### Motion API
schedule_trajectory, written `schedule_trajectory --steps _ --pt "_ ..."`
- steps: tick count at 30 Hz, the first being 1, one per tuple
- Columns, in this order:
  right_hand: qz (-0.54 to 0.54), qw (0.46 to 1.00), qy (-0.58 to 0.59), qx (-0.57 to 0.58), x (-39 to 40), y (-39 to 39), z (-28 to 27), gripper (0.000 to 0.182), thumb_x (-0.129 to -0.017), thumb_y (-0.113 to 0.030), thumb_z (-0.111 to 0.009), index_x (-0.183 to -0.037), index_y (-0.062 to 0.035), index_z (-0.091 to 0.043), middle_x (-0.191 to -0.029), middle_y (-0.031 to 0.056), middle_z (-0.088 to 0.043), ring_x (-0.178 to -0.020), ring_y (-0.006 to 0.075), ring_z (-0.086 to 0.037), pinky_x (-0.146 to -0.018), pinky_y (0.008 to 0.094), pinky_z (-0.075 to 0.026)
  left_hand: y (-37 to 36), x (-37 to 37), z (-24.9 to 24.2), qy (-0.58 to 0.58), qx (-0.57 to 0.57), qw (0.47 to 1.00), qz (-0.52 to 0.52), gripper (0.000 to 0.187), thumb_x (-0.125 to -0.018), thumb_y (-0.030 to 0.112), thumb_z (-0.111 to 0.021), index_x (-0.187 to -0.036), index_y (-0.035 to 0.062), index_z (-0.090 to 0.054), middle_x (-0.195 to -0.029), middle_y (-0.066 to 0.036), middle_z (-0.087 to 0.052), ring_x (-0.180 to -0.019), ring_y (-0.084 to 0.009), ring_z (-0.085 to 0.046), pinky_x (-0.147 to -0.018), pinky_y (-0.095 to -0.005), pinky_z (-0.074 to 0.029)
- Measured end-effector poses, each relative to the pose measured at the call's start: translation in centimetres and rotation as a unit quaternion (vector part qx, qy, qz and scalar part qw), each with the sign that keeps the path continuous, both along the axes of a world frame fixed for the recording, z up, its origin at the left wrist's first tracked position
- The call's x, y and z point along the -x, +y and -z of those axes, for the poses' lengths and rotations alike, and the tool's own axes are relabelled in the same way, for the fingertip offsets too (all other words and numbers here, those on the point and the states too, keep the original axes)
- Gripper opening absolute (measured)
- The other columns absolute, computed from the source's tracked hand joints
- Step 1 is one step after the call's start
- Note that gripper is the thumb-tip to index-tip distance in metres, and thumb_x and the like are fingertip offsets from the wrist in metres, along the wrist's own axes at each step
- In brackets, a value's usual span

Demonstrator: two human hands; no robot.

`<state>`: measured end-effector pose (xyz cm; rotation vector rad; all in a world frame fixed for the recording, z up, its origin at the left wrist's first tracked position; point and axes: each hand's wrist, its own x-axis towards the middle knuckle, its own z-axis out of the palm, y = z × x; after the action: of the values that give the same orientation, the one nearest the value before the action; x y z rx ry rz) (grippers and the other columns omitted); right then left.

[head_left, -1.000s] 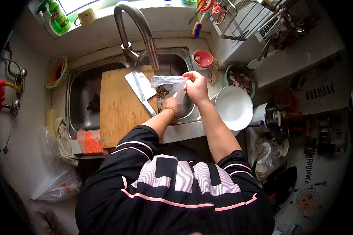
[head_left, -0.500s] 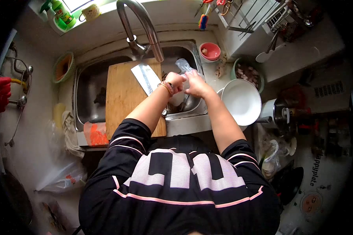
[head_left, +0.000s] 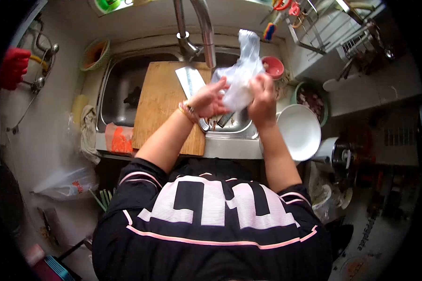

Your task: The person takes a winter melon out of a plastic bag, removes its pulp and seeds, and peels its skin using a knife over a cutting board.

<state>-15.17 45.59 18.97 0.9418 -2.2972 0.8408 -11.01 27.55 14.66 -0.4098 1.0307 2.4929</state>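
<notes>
A translucent plastic bag [head_left: 241,89] hangs over the right sink basin, its upper end sticking up toward the back. My right hand [head_left: 261,96] is closed on the bag's right side. On the bag's left, my left hand [head_left: 210,99] is open with fingers apart, close to the plastic; whether it touches cannot be made out. What the bag contains is not clear. Just left of my left hand a cleaver [head_left: 189,82] lies on the wooden cutting board [head_left: 157,103], which rests across the sink. Dark bits and a metal utensil [head_left: 204,124] show in the basin below.
A steel faucet [head_left: 207,42] arches over the sink. To the right stand a large white bowl [head_left: 299,133], a green bowl of pale pieces [head_left: 311,100] and a small red bowl [head_left: 274,68]. A wire rack [head_left: 314,33] is at the back right; an orange packet [head_left: 119,138] lies front left.
The bag has come up out of the basin and spread out. My left hand has let go and opened, while my right hand has moved up with the bag. The view has shifted.
</notes>
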Motion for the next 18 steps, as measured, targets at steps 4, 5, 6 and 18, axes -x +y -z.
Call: schedule_trajectory --steps 4,5,6,18 --pt "-0.185 0.975 -0.121 -0.026 -6.3 -0.8 2.2 0.032 -0.069 0.003 -0.062 -0.101 0.0003 -0.060 -0.107 0.0186 -0.058 -0.101 0.0365 -0.056 -0.089 0.0405 -0.046 -0.9 -3.0 2.3 0.082 -0.213 0.974 -0.013 0.052 -0.090 0.047 -0.056 -0.122 0.0055 -0.055 -0.115 -0.011 -0.063 -0.104 -0.0225 -0.061 -0.092 -0.0383 -0.048" --pt "-0.228 0.960 -0.163 -0.028 -7.5 -0.8 2.6 0.036 -0.068 0.004 -0.062 -0.103 0.0002 -0.058 -0.106 0.0189 -0.058 -0.101 0.0363 -0.057 -0.090 0.0403 -0.046 -1.5 -3.8 2.3 0.070 -0.186 0.980 -0.029 0.046 -0.091 0.040 -0.059 -0.120 0.0043 -0.056 -0.112 -0.011 -0.064 -0.104 -0.0216 -0.061 -0.092 -0.0371 -0.048" --pt "-0.242 0.937 -0.249 -0.017 -8.6 -0.7 3.1 0.038 -0.068 0.005 -0.061 -0.106 -0.0001 -0.056 -0.106 0.0184 -0.059 -0.102 0.0341 -0.057 -0.090 0.0399 -0.046 -1.9 -4.8 2.1 0.089 -0.114 0.989 -0.043 0.043 -0.090 0.035 -0.060 -0.119 0.0033 -0.057 -0.112 -0.010 -0.064 -0.103 -0.0209 -0.062 -0.091 -0.0363 -0.049" --pt "-0.465 0.737 -0.458 -0.175 -12.4 -4.7 4.7 0.034 -0.072 -0.011 -0.070 -0.104 -0.0020 -0.064 -0.091 0.0122 -0.064 -0.086 0.0261 -0.063 -0.076 0.0358 -0.049 1.2 -23.7 1.0 0.185 0.763 0.619 0.022 0.032 -0.071 0.021 -0.064 -0.103 0.0144 -0.068 -0.088 -0.015 -0.065 -0.091 -0.0344 -0.059 -0.081 -0.0416 -0.047"
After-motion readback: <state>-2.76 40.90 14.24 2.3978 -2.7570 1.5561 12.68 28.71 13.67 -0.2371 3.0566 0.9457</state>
